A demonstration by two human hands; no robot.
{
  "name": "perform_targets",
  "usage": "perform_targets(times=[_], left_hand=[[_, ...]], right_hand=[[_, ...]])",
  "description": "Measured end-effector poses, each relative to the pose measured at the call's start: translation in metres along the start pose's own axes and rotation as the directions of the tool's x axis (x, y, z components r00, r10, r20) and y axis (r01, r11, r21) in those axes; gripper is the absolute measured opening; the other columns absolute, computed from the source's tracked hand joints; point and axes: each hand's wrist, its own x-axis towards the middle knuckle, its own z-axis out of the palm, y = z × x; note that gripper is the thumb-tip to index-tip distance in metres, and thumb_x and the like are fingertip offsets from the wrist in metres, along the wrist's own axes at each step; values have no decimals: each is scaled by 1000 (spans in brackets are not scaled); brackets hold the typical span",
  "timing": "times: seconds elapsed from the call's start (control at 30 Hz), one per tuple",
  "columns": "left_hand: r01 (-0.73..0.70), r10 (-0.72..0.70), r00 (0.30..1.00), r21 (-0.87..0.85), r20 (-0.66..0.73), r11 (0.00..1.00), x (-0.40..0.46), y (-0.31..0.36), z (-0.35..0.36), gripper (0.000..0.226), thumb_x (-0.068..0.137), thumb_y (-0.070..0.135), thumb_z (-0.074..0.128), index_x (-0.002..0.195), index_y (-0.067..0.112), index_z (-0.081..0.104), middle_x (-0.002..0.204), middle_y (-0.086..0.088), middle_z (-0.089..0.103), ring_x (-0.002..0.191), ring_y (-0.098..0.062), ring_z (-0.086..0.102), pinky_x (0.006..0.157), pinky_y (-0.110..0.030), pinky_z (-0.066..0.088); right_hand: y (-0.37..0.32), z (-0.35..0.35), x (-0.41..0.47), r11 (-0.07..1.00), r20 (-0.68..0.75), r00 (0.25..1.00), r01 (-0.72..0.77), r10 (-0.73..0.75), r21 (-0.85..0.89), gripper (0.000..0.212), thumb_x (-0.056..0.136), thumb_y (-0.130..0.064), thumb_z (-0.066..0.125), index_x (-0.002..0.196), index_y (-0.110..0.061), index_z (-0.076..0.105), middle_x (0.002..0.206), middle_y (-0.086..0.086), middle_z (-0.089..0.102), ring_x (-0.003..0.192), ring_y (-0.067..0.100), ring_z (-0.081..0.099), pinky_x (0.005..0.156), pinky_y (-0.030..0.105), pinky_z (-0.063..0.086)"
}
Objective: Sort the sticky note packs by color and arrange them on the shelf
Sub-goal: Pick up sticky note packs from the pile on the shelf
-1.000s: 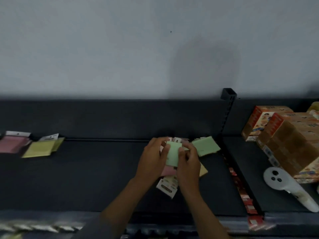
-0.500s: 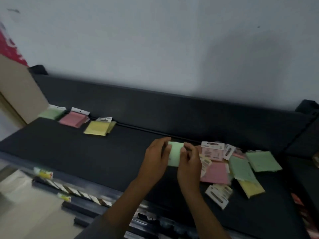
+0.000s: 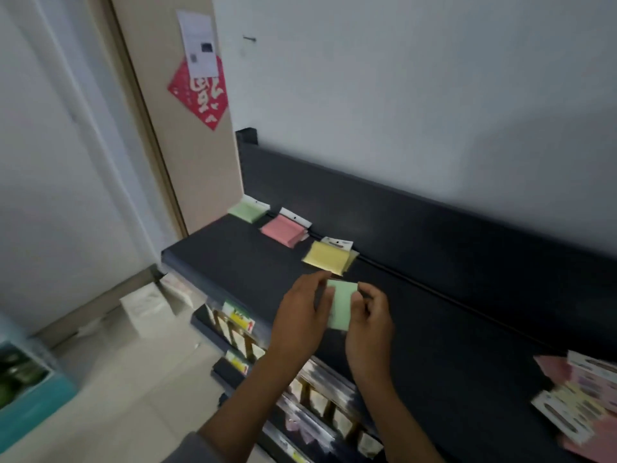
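Observation:
I hold a light green sticky note pack [image 3: 341, 304] above the black shelf [image 3: 253, 272]. My left hand [image 3: 300, 315] grips its left edge and my right hand [image 3: 369, 324] pinches its right edge. At the shelf's far left lie a green pack [image 3: 247, 210], a pink pack [image 3: 283, 230] and a yellow pack [image 3: 329, 257] in a row along the back. A jumbled pile of pink and other packs [image 3: 581, 402] lies at the right edge of view, partly cut off.
A beige door frame with a red paper decoration [image 3: 200, 91] stands left of the shelf. Lower shelf rails with price tags [image 3: 238, 320] run below the front edge. White boxes [image 3: 147, 309] and a teal box [image 3: 30, 396] sit on the floor at left.
My view and both hands have swung left along the shelf with the green pack, from the jumbled pile toward the sorted green, pink and yellow packs.

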Motion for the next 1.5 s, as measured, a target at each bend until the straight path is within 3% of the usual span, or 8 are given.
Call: perform_targets(times=[0.23, 0.6, 0.67, 0.87, 1.07, 1.2, 1.33, 1.5], left_hand=[[50, -43, 997, 93, -68, 994, 5, -67, -100, 35, 99, 30, 55, 133, 27, 57, 127, 6, 61, 112, -9, 59, 96, -32, 52], [214, -180, 966, 187, -183, 959, 3, -158, -213, 38, 97, 28, 61, 134, 30, 55, 129, 8, 60, 90, -9, 62, 82, -14, 52], [240, -206, 959, 174, -193, 955, 5, -169, -224, 38, 97, 27, 60, 135, 28, 55, 129, 7, 60, 85, -9, 59, 77, -9, 47], [268, -234, 944, 123, -234, 956, 26, -199, -243, 38, 97, 26, 59, 135, 26, 55, 128, 8, 62, 84, -10, 59, 81, -19, 52], [343, -314, 910, 67, -269, 937, 61, -232, -253, 45, 99, 34, 58, 143, 33, 49, 134, 7, 61, 96, -24, 69, 80, -35, 61], [338, -305, 915, 87, -265, 937, 103, -255, -256, 43, 99, 32, 59, 141, 33, 50, 129, 8, 62, 92, -14, 65, 69, -12, 51], [324, -294, 932, 124, -214, 938, 148, -268, -244, 41, 98, 29, 61, 138, 27, 54, 128, 10, 60, 107, -4, 54, 72, 2, 40], [279, -261, 957, 164, -125, 946, 193, -284, -215, 43, 96, 29, 63, 138, 28, 54, 138, 4, 59, 121, -12, 56, 97, -26, 49]], right_hand=[[-27, 115, -24, 999, 76, 997, 11, -14, 42, 14, 105, -22, 47, 118, -24, 54, 103, -12, 61, 91, 2, 61, 65, 11, 45], [-53, 262, -71, 997, 272, 962, -10, -13, 82, 24, 105, -19, 46, 128, -14, 51, 115, 6, 62, 94, 17, 63, 57, 4, 45], [-56, 278, -72, 997, 298, 954, -12, -9, 71, 24, 105, -20, 47, 128, -15, 51, 115, 7, 62, 95, 20, 63, 56, 5, 45], [-52, 318, -60, 999, 343, 939, 4, -18, 43, 26, 104, -24, 49, 129, -20, 54, 114, 2, 63, 97, 13, 63, 62, 12, 46], [-44, 369, -32, 999, 395, 919, -23, 7, 38, 27, 104, -23, 50, 129, -23, 58, 115, 0, 64, 100, 21, 66, 77, 42, 60], [-44, 397, -2, 997, 391, 920, -49, 25, 52, 29, 103, -21, 51, 132, -24, 58, 119, 0, 64, 105, 17, 64, 85, 43, 59], [-35, 410, 33, 988, 392, 912, -148, 124, 31, 38, 102, -18, 52, 137, -29, 53, 124, -3, 63, 109, 17, 64, 84, 46, 61], [-24, 414, 82, 986, 387, 909, -163, 156, -13, 50, 97, -9, 56, 142, -29, 49, 110, -12, 65, 87, 11, 68, 73, 47, 61]])
